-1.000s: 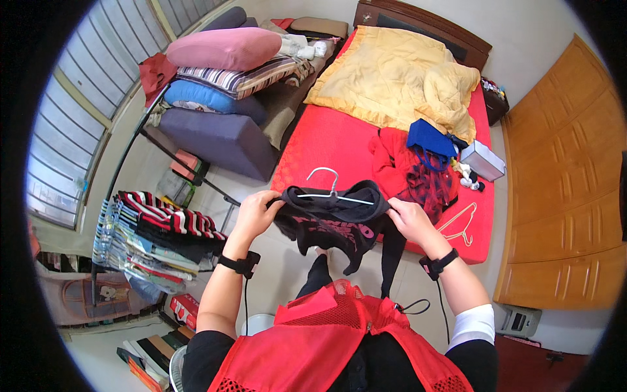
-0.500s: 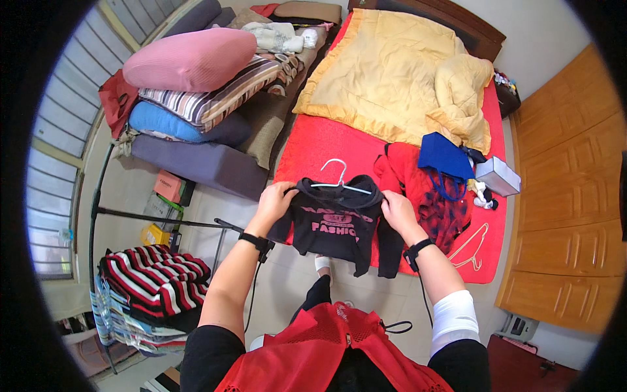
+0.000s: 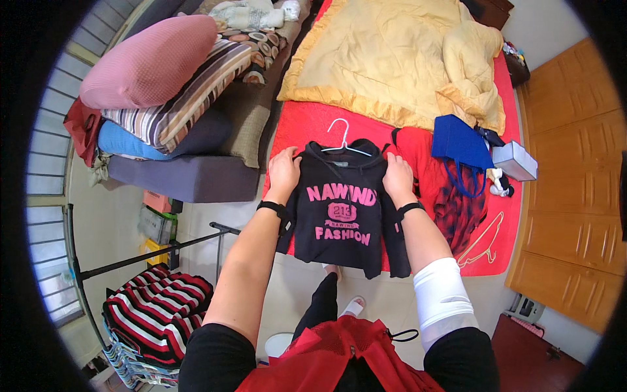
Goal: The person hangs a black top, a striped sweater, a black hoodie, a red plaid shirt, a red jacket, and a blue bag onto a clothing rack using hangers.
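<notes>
Probably light and floppy, the black hoodie (image 3: 339, 209) suits holding by its shoulders, which left hand (image 3: 284, 171) and right hand (image 3: 397, 174) grip either side of the white hanger (image 3: 345, 145)

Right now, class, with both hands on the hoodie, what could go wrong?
The hanger sits in the neck of the hoodie, but neither the left hand nor the right hand appears to hold it, so it might slip out. The hem hangs past the edge of the bed, so the hoodie could drop to the floor if released.
</notes>
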`<action>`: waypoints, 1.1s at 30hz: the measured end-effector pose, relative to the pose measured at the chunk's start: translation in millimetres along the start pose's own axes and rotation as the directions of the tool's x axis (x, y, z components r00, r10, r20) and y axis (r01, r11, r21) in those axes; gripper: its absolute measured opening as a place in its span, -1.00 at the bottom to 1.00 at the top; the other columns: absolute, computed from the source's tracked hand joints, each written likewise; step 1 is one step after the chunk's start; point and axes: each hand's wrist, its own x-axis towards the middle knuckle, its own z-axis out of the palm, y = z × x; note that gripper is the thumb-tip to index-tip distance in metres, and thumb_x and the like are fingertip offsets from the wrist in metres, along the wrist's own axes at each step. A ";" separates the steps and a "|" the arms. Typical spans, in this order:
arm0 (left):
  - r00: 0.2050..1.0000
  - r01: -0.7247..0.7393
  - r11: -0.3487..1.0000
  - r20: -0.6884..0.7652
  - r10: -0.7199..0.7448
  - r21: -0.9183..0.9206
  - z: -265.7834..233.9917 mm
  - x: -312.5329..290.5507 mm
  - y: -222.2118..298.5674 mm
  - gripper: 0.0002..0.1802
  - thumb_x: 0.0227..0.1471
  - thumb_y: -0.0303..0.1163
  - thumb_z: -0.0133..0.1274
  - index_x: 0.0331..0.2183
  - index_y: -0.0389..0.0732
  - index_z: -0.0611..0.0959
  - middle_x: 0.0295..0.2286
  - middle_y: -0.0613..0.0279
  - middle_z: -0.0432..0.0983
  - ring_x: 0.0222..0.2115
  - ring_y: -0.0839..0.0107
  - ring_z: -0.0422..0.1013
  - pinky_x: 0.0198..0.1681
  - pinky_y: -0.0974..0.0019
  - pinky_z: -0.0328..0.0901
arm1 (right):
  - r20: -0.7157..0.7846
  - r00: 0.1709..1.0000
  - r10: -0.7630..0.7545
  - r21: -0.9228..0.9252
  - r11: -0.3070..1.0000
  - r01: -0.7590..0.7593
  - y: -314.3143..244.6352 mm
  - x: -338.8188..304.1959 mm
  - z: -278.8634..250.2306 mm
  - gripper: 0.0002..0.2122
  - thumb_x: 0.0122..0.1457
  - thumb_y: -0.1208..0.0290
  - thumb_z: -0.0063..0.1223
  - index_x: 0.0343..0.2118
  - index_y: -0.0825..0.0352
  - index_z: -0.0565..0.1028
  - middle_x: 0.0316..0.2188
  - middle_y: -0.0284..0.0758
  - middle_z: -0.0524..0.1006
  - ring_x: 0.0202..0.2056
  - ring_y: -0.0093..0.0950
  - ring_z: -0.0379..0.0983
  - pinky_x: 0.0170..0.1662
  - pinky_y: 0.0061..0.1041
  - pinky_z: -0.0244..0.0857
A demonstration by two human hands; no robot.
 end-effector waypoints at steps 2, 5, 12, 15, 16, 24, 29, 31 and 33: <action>0.992 -0.024 0.998 -0.119 0.031 0.063 19.9 -8.9 1.7 -0.69 0.08 -0.37 0.19 -0.11 -0.22 0.65 -0.21 0.00 0.63 -0.14 0.01 0.54 -0.03 0.02 0.37 | 0.150 0.987 0.063 0.021 0.998 -0.067 -2.8 -10.2 11.9 -0.62 0.07 0.54 0.06 0.01 0.32 0.45 -0.18 -0.07 0.55 -0.12 -0.08 0.53 -0.02 -0.13 0.40; 1.000 -0.004 0.997 0.026 0.006 -0.078 45.7 -40.3 16.6 -0.69 0.07 -0.42 0.18 -0.10 -0.21 0.61 -0.19 0.03 0.60 -0.12 0.02 0.52 -0.02 0.03 0.38 | 0.231 0.973 0.007 0.096 0.995 -0.030 4.5 -44.0 22.4 -0.67 0.09 0.53 0.01 -0.03 0.32 0.47 -0.21 -0.07 0.58 -0.13 -0.08 0.56 -0.04 -0.12 0.42; 0.968 -0.012 0.989 0.245 0.048 -0.145 93.7 -105.9 57.5 -0.70 0.09 -0.43 0.15 -0.11 -0.29 0.61 -0.24 -0.07 0.59 -0.18 -0.01 0.54 -0.06 0.06 0.41 | 0.339 0.940 0.027 0.176 0.980 -0.092 45.3 -117.7 10.0 -0.78 0.15 0.45 0.04 -0.14 0.29 0.56 -0.21 -0.11 0.62 -0.11 -0.11 0.56 -0.01 -0.12 0.40; 0.946 -0.003 0.980 0.316 0.068 -0.201 110.5 -121.9 91.6 -0.69 0.08 -0.44 0.15 -0.10 -0.28 0.61 -0.26 -0.05 0.59 -0.18 0.03 0.54 -0.05 0.10 0.41 | 0.336 0.938 0.082 0.162 0.976 -0.143 83.8 -147.9 -1.2 -0.78 0.18 0.40 0.06 -0.13 0.29 0.56 -0.19 -0.10 0.62 -0.10 -0.11 0.56 0.00 -0.12 0.39; 0.940 -0.022 0.977 0.329 0.093 -0.212 115.7 -124.7 106.1 -0.69 0.08 -0.44 0.15 -0.10 -0.28 0.61 -0.26 -0.05 0.59 -0.18 0.03 0.54 -0.05 0.10 0.41 | 0.324 0.940 0.106 0.162 0.973 -0.166 97.9 -158.4 -4.0 -0.79 0.18 0.40 0.06 -0.15 0.30 0.56 -0.20 -0.10 0.61 -0.10 -0.11 0.56 0.00 -0.12 0.39; 0.891 -0.102 0.938 0.389 0.234 -0.332 153.0 -161.6 216.1 -0.76 0.09 -0.51 0.15 -0.15 -0.31 0.62 -0.26 -0.05 0.57 -0.23 0.06 0.55 -0.09 0.13 0.44 | 0.201 0.935 0.292 0.202 0.922 -0.332 212.3 -245.4 -40.6 -0.80 0.17 0.39 0.07 -0.17 0.30 0.55 -0.23 -0.11 0.60 -0.12 -0.11 0.55 -0.02 -0.10 0.39; 0.842 -0.153 0.926 0.444 0.305 -0.346 186.6 -182.0 282.6 -0.76 0.09 -0.50 0.13 -0.15 -0.31 0.61 -0.28 -0.05 0.56 -0.21 0.06 0.54 -0.08 0.15 0.43 | 0.180 0.871 0.457 0.280 0.825 -0.491 286.0 -293.3 -52.9 -0.79 0.17 0.42 0.09 -0.13 0.30 0.54 -0.22 -0.13 0.59 -0.13 -0.11 0.54 -0.02 -0.12 0.40; 0.815 -0.159 0.918 0.476 0.329 -0.363 202.8 -188.7 309.1 -0.77 0.09 -0.50 0.13 -0.17 -0.31 0.62 -0.28 -0.05 0.56 -0.20 0.03 0.53 -0.08 0.12 0.42 | 0.169 0.854 0.493 0.271 0.810 -0.521 313.5 -310.9 -57.1 -0.79 0.17 0.43 0.09 -0.13 0.30 0.54 -0.21 -0.13 0.59 -0.13 -0.10 0.54 -0.03 -0.12 0.41; 0.808 -0.160 0.919 0.487 0.331 -0.359 217.1 -197.2 334.8 -0.77 0.08 -0.49 0.14 -0.17 -0.30 0.62 -0.27 -0.08 0.57 -0.18 -0.01 0.53 -0.07 0.10 0.42 | 0.165 0.827 0.537 0.283 0.778 -0.561 338.9 -325.6 -59.8 -0.79 0.18 0.46 0.08 -0.13 0.31 0.53 -0.20 -0.13 0.58 -0.13 -0.08 0.53 -0.04 -0.11 0.41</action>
